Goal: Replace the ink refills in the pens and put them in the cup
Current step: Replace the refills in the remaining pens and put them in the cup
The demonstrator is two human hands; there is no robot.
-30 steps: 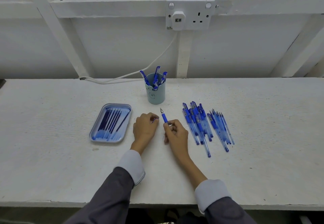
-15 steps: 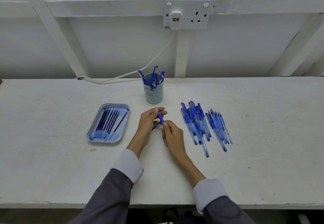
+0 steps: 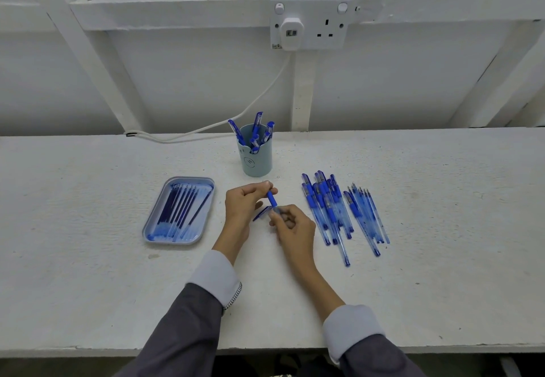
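Observation:
A blue pen is held between both hands just in front of the cup. My left hand pinches its tip end, and a blue cap pokes out below the same hand. My right hand grips the clear barrel end of the pen. The pale blue cup stands behind the hands with several blue pens in it. To the left, a light blue tray holds several dark blue ink refills. On the right lies a pile of blue pens.
A second, thinner bunch of refills or pen parts lies at the right edge of the pile. A white cable runs along the back of the white table up to a wall socket.
My left hand has come across to the pen and taken its tip end. My right hand has moved slightly with the pen. The camera has shifted a little.

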